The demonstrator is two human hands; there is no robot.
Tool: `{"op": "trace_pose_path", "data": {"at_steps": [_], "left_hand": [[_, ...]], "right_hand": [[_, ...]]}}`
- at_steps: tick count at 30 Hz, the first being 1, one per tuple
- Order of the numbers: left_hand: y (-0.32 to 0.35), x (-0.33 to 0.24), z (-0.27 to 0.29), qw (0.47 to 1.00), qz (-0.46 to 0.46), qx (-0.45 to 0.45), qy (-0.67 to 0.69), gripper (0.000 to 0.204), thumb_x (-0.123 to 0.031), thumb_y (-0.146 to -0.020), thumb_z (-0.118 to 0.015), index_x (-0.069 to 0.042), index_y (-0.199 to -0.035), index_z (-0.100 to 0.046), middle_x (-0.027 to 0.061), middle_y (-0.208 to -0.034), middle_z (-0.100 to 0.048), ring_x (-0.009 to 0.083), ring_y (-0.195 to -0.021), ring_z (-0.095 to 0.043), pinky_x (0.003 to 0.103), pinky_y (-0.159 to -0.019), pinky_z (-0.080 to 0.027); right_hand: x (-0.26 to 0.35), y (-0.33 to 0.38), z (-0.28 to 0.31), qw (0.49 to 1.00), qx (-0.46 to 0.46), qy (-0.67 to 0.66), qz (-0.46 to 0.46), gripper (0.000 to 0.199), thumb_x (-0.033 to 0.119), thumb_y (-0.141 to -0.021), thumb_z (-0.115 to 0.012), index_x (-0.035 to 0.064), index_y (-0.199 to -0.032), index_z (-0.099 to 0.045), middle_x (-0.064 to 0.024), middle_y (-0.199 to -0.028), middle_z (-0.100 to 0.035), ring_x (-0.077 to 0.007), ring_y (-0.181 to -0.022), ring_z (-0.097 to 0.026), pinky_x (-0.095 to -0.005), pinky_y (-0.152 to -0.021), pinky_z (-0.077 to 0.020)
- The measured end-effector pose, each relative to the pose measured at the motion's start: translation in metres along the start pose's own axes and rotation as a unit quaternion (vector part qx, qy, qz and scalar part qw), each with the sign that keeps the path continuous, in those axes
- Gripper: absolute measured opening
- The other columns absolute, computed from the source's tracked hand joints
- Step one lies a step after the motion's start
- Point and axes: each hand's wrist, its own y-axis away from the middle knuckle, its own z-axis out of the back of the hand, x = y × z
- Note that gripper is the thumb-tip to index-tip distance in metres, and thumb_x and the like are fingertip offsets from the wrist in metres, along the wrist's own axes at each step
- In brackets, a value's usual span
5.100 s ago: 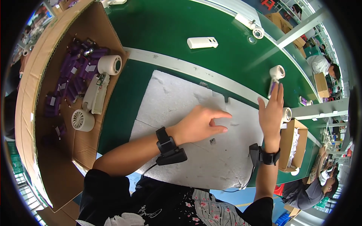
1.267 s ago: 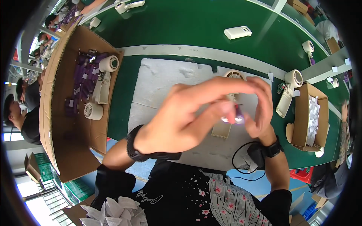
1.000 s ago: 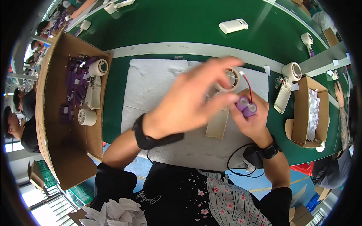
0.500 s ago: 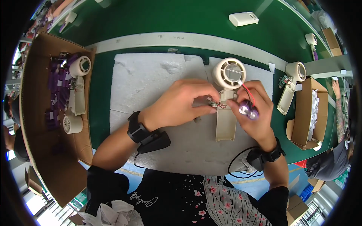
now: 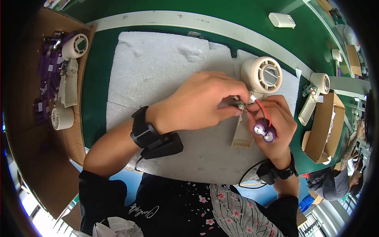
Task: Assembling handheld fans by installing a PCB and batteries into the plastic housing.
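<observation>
The left hand (image 5: 201, 103) pinches its fingers (image 5: 233, 111) together on a small circuit board (image 5: 239, 105), which sits just above the open handle of a cream fan (image 5: 256, 93). The right hand (image 5: 275, 124) is closed around a purple battery (image 5: 264, 132), whose end shows between thumb and forefinger; a red wire (image 5: 262, 110) runs from the battery up to the board. The two hands meet at the board, fingertips touching or nearly so.

The fan lies on a white foam sheet (image 5: 158, 75), its round head toward the far side and its handle shell (image 5: 242, 136) pointing toward the person, partly under the right hand. Both wrists wear black bands; a black unit (image 5: 160, 144) hangs from the left one, and a cable (image 5: 250, 177) loops from the right.

The foam covers a green bench (image 5: 237, 12). To the right, a second fan (image 5: 314, 94) lies just beside an open carton (image 5: 329, 126). Far ahead a white block (image 5: 281, 19) rests on the bench. To the left, a large cardboard box (image 5: 35, 158) holds more fan parts (image 5: 69, 79) and purple batteries (image 5: 45, 79). Another person (image 5: 335, 183) sits at the lower right.
</observation>
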Motion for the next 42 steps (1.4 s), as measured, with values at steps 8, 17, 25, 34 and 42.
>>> {"op": "trace_pose_path", "data": {"at_steps": [8,17,25,34,42], "left_hand": [[0.001,0.001,0.000,1.000,0.024,0.013,-0.011,0.027,-0.007,-0.073,-0.078,-0.008,-0.097,-0.065,0.0051,-0.088,-0.067,0.0271,-0.082,-0.062,0.037,-0.070,-0.049],[0.002,-0.002,0.000,1.000,0.021,0.012,0.019,0.022,-0.002,-0.073,-0.075,-0.008,-0.093,-0.067,0.0068,-0.087,-0.066,0.0264,-0.080,-0.062,0.035,-0.069,-0.049],[0.005,0.004,-0.003,0.997,-0.043,-0.062,0.031,0.027,0.008,-0.070,-0.066,-0.008,-0.090,-0.071,0.0087,-0.089,-0.064,0.0240,-0.078,-0.062,0.030,-0.066,-0.050],[0.006,-0.011,-0.001,0.989,0.007,0.010,0.148,0.025,0.009,-0.074,-0.068,-0.004,-0.096,-0.069,0.0101,-0.096,-0.062,0.0188,-0.083,-0.063,0.028,-0.067,-0.051],[0.006,-0.005,-0.003,0.983,0.021,0.012,0.181,0.022,0.008,-0.077,-0.071,-0.001,-0.096,-0.066,0.0091,-0.098,-0.060,0.0165,-0.084,-0.061,0.027,-0.071,-0.050]], "right_hand": [[0.003,-0.001,0.001,0.997,0.013,-0.040,-0.057,0.022,-0.002,-0.063,-0.080,0.0040,-0.078,-0.065,-0.0049,-0.075,-0.067,-0.0252,-0.075,-0.060,-0.0318,-0.064,-0.0498],[0.007,0.001,0.003,0.998,0.054,0.007,-0.043,0.020,0.000,-0.062,-0.079,0.0060,-0.076,-0.066,-0.0044,-0.074,-0.068,-0.0243,-0.077,-0.059,-0.0322,-0.066,-0.0485],[0.004,0.002,0.002,0.998,0.051,0.016,-0.021,0.021,0.001,-0.059,-0.078,0.0065,-0.076,-0.066,-0.0035,-0.077,-0.069,-0.0241,-0.078,-0.059,-0.0325,-0.068,-0.0483],[0.001,0.003,0.002,0.999,0.039,0.007,0.015,0.023,-0.001,-0.060,-0.078,0.0049,-0.079,-0.066,-0.0048,-0.077,-0.068,-0.0256,-0.076,-0.059,-0.0329,-0.065,-0.0487],[0.001,0.007,0.007,0.999,-0.025,-0.041,0.009,0.029,0.009,-0.061,-0.085,0.0029,-0.078,-0.063,-0.0089,-0.076,-0.065,-0.0210,-0.069,-0.059,-0.0296,-0.059,-0.0466]]}}
